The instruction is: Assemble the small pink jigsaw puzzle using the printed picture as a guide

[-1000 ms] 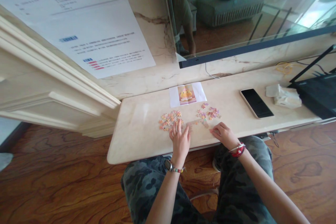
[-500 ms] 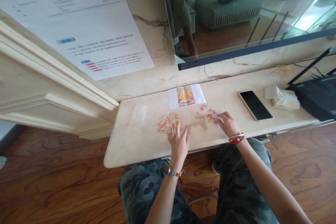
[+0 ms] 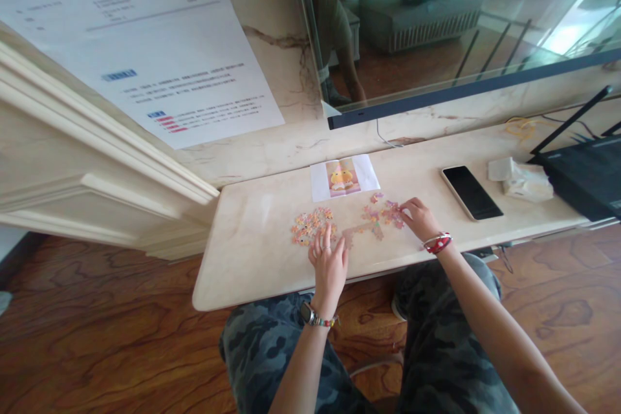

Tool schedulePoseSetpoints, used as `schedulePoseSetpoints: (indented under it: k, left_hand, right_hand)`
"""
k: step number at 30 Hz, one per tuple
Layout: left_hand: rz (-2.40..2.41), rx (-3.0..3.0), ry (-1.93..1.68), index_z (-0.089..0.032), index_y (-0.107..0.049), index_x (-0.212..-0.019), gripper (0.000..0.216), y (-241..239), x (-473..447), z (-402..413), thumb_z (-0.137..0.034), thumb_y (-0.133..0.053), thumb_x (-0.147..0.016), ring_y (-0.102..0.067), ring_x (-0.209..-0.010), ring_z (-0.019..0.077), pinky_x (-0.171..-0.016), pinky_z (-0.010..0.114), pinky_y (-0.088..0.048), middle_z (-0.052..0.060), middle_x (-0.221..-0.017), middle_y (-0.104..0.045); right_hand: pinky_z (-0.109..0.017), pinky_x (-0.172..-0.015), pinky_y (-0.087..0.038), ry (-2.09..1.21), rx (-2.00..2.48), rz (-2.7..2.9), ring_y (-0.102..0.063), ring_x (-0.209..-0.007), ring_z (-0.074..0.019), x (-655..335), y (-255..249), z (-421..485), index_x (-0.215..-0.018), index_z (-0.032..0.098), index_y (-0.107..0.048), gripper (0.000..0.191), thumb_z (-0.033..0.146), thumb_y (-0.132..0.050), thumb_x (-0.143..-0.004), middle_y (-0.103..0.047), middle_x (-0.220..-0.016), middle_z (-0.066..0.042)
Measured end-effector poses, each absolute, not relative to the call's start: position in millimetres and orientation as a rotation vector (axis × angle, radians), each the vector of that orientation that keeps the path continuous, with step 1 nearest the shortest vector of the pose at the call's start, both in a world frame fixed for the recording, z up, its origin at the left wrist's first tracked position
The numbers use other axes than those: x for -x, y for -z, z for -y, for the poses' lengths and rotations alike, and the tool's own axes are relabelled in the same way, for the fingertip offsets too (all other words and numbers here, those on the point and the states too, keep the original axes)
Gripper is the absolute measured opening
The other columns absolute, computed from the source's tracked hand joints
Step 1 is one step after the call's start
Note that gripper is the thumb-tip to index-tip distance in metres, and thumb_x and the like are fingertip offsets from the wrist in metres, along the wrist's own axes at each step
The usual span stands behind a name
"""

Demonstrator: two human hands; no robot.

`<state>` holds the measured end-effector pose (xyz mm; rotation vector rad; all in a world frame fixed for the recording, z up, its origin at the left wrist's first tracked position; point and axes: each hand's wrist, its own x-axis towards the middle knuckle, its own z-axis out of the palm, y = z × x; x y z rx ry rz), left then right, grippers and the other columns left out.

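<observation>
A pile of small orange and pink jigsaw puzzle pieces [image 3: 308, 226] lies on the pale tabletop [image 3: 252, 239]. My left hand [image 3: 330, 265] rests at its lower right edge, fingers spread and holding nothing. Farther right is a looser group of pinkish-purple jigsaw pieces [image 3: 388, 213]. At its right end, my right hand [image 3: 420, 218] has thumb and forefinger pinched on what looks like a puzzle piece, mostly hidden by the fingertips. Between the hands runs a flat, pale, narrow strip of joined pieces [image 3: 356, 231]. Behind them lies a paper sheet with a yellow cartoon picture [image 3: 343, 177].
To the right are a phone [image 3: 471, 191], a white tissue pack [image 3: 526, 180] and a black router [image 3: 582, 171] with antennas. A television [image 3: 436, 32] hangs over the table, and a printed sheet [image 3: 160, 45] is on the wall. My knees are under the front edge.
My right hand has shifted slightly up, its fingertips still at the right-hand pieces. The left hand has barely moved.
</observation>
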<state>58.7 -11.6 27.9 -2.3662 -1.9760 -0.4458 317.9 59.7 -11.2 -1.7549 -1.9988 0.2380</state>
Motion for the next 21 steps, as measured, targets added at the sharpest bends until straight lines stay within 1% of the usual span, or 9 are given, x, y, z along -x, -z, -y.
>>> schedulePoseSetpoints:
  k: [6, 9, 14, 17, 21]
  left_hand:
    - [1.98, 2.363, 0.431, -0.027, -0.058, -0.104, 0.029, -27, -60, 12, -0.023, -0.049, -0.076, -0.026, -0.123, 0.0292, -0.094, 0.05, -0.029, 0.006, -0.132, -0.035]
    - [1.967, 2.372, 0.439, -0.028, -0.058, -0.104, 0.029, -28, -62, 12, -0.023, -0.049, -0.076, -0.027, -0.122, 0.0296, -0.094, 0.05, -0.029, 0.006, -0.133, -0.034]
    - [1.947, 2.37, 0.428, -0.028, -0.056, -0.106, 0.031, -30, -63, 12, -0.023, -0.049, -0.076, -0.028, -0.121, 0.0295, -0.094, 0.049, -0.03, 0.006, -0.133, -0.034]
    - [1.95, 2.355, 0.413, -0.028, -0.056, -0.106, 0.03, -30, -59, 12, -0.023, -0.048, -0.077, -0.028, -0.122, 0.0302, -0.094, 0.049, -0.031, 0.006, -0.133, -0.033]
    - [1.952, 2.353, 0.406, -0.027, -0.058, -0.104, 0.029, -28, -52, 12, -0.023, -0.048, -0.077, -0.028, -0.122, 0.0302, -0.093, 0.049, -0.032, 0.006, -0.134, -0.032]
  right_hand:
    - [-0.028, -0.066, -0.043, -0.284, 1.734, 1.952, -0.053, -0.068, -0.0146, -340, 13, -52, -0.083, 0.017, -0.062, 0.022, 0.03, -0.046, -0.077, -0.057, -0.081, -0.007]
    - [-0.027, -0.066, -0.043, -0.319, 1.694, 1.958, -0.053, -0.067, -0.0134, -327, 3, -64, -0.087, 0.016, -0.062, 0.022, 0.028, -0.047, -0.077, -0.057, -0.084, -0.007]
    - [-0.023, -0.068, -0.041, -0.407, 1.74, 2.077, -0.052, -0.071, -0.0121, -286, -9, -101, -0.093, 0.017, -0.063, 0.024, 0.019, -0.049, -0.074, -0.055, -0.09, -0.007]
    - [-0.024, -0.068, -0.04, -0.434, 1.794, 2.174, -0.052, -0.076, -0.014, -271, -8, -116, -0.089, 0.019, -0.064, 0.021, 0.021, -0.049, -0.074, -0.055, -0.091, -0.008]
    - [-0.024, -0.068, -0.039, -0.435, 1.875, 2.191, -0.052, -0.078, -0.0148, -267, -3, -121, -0.087, 0.017, -0.063, 0.021, 0.025, -0.047, -0.076, -0.054, -0.092, -0.009]
